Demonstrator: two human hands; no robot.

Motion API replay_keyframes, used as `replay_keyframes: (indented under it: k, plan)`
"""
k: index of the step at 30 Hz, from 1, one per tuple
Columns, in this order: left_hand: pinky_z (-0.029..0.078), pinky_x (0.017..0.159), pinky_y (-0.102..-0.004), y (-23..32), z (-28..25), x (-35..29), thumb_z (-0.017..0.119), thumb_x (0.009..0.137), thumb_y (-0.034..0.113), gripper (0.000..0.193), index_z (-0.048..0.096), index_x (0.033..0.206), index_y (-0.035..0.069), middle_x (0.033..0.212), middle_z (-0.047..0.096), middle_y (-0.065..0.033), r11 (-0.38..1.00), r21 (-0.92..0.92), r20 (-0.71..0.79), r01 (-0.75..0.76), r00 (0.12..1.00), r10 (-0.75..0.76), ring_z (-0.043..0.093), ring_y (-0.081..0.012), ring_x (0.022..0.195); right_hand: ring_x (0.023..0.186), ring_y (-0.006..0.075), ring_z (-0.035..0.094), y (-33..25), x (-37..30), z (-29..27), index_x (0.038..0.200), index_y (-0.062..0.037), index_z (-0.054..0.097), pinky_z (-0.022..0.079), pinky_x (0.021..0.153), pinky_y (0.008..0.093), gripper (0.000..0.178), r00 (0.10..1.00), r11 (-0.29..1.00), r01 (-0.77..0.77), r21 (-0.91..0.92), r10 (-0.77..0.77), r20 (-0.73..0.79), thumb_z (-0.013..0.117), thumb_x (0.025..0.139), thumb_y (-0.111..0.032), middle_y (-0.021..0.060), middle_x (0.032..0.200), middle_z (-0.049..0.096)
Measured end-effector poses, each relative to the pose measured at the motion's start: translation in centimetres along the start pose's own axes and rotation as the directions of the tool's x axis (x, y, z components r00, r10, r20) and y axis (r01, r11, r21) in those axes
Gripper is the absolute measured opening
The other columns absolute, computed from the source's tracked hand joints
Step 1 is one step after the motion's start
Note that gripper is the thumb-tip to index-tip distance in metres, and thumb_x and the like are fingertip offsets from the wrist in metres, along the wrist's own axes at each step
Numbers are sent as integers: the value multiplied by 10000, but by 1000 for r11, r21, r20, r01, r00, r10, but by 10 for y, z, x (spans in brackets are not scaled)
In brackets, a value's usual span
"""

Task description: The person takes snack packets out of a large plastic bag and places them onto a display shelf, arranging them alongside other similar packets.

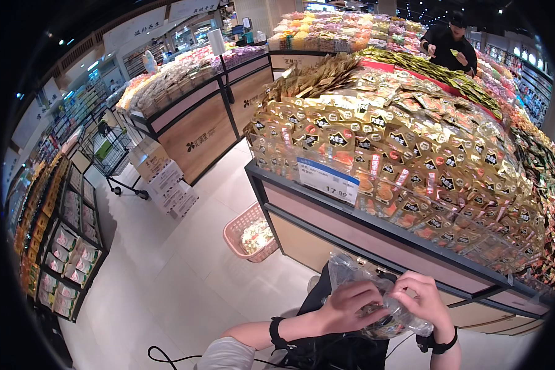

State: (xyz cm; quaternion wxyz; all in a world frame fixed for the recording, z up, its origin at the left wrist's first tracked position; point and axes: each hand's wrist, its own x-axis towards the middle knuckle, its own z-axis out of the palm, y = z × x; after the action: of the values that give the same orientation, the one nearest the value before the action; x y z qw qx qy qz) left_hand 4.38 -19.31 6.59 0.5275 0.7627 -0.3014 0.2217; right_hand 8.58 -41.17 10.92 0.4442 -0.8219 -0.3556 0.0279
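A clear plastic bag [345, 269] hangs in front of my body, close to the edge of the snack bin. Fingers of my left hand [354, 303] are curled around its left side. On the other side, my right hand [418, 297] pinches the plastic between thumb and fingers. Something dark and patterned shows through the bag's lower part, but I cannot make out what it is. Both wrists wear black bands. Just beyond the bag stands the bin, heaped with gold snack packets [382, 142].
A price sign [328, 180] is fixed to the bin's front rim. On the floor left of the bin sits a pink basket [246, 231] with small wrapped pieces inside. Farther left are a shopping cart [108, 148] and a low shelf [68, 246]. Another person [451, 46] stands behind the bin.
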Motion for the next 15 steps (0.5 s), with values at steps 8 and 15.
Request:
replay_keyframes:
  k: [8,15]
  plan:
    - [499,590,-350,-7,9,5,702,909,178,187,627,897,8,733,617,-115,942,-85,223,326,927,-301,620,-261,617,697,299,638,-3,-3,3,905,-38,650,514,614,361,90,999,988,18,-152,-22,-26,714,856,-79,109,802,629]
    - [491,654,-402,-6,19,-2,645,918,139,141,621,899,1,766,599,-140,968,-46,283,248,932,-225,603,-335,692,676,266,609,-24,-7,-2,856,-36,615,513,588,375,139,981,785,194,-588,-154,118,696,794,-131,72,786,556]
